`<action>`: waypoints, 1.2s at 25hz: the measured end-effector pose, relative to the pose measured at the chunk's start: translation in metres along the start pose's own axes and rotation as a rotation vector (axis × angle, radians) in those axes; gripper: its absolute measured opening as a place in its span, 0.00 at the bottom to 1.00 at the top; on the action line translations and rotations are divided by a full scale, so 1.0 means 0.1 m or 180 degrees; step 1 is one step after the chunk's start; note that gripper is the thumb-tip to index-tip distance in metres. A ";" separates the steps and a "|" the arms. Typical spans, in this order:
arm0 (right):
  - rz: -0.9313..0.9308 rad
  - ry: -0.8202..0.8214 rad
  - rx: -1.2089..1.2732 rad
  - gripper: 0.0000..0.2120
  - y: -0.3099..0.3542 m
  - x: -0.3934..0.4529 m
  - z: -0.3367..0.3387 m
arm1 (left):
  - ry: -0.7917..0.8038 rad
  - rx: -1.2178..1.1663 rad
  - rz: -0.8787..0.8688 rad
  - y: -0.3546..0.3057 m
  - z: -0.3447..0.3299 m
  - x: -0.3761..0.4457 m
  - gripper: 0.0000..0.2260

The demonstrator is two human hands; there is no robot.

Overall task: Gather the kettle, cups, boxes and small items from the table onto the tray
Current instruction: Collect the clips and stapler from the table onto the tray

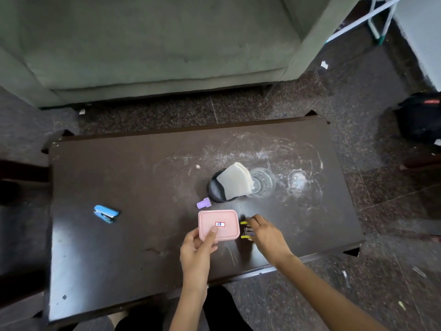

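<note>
The task looks to be at an early stage: no tray is visible, and several things lie on the table [143,235]. The left hand [198,252] pinches the near edge of a pink box [218,224], thumb on its lid. The box is flat, with rounded corners and a small label. Just right of the box, the right hand [267,235] closes its fingers around small yellow-and-dark items [245,229]; what they are, I cannot tell. Beyond the box are a purple cap [204,203], a dark cup [216,189] with a pale paper [235,181] on it, and a glass [261,182]. Far left of the box lies a blue stapler [106,213].
</note>
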State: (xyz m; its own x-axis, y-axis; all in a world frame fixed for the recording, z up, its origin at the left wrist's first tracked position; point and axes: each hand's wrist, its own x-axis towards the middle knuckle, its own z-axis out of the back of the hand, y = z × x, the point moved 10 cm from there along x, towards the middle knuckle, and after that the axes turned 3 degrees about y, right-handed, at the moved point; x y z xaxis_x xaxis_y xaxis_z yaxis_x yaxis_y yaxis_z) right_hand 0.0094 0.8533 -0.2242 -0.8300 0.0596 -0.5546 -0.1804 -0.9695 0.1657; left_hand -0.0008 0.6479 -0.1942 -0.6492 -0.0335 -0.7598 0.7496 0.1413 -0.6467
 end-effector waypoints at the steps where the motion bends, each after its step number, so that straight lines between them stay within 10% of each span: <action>1: 0.0095 -0.0087 0.0290 0.18 0.24 -0.03 0.05 | -0.0033 -0.0113 -0.0015 -0.05 0.16 0.00 0.13; 16: 0.1652 -0.0760 0.1616 0.22 5.04 -0.19 1.00 | -0.1075 -0.1033 -0.0725 -1.54 4.56 -0.35 0.11; 23: 0.2250 -0.0631 0.1627 0.21 6.88 -0.18 0.85 | -0.1780 -0.0110 -0.1073 -2.09 6.38 -0.38 0.06; 30: 0.2236 -0.0494 0.1353 0.22 7.37 0.03 0.61 | -0.2143 0.1333 -0.0631 -2.26 7.18 -0.01 0.13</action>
State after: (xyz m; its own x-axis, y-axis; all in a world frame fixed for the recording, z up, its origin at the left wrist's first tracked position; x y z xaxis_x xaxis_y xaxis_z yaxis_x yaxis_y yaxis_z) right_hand -0.1581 0.1538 -0.0541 -0.8813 -0.4631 -0.0938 0.2483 -0.6229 0.7419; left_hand -0.0770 -0.0941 -0.0947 -0.6582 -0.6250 -0.4198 0.7015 -0.3066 -0.6433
